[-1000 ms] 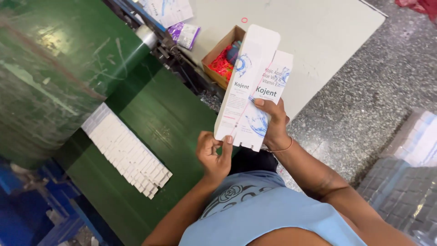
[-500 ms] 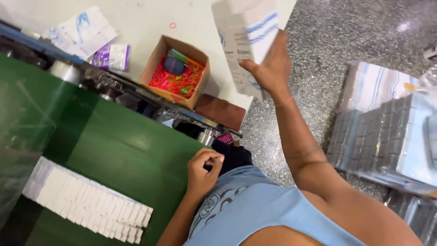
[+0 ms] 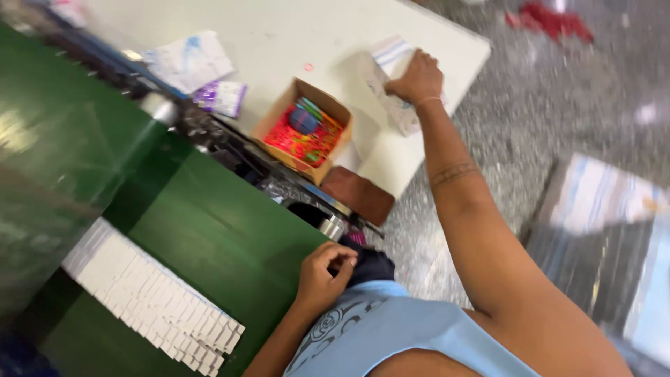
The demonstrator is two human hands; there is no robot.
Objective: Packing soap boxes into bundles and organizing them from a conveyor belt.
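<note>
Here, the right hand (image 3: pixel 419 78) presses the flat white-and-blue cartons (image 3: pixel 391 77) onto the white table (image 3: pixel 279 35), just beside the open cardboard box (image 3: pixel 305 130); to set them down well, keep the stack square, flat and inside the table edge. Its fingers are curled down over the cartons, not spread. The left hand (image 3: pixel 324 272) rests loosely closed at the edge of the green surface (image 3: pixel 209 230), thumb against fingertips; whether it holds anything cannot be told.

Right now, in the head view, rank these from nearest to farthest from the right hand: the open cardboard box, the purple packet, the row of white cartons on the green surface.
From the right hand:
1. Open cardboard box, to its left on the white table.
2. Purple packet, further left, by the table's edge.
3. Row of white cartons, far down-left on the green surface.
</note>
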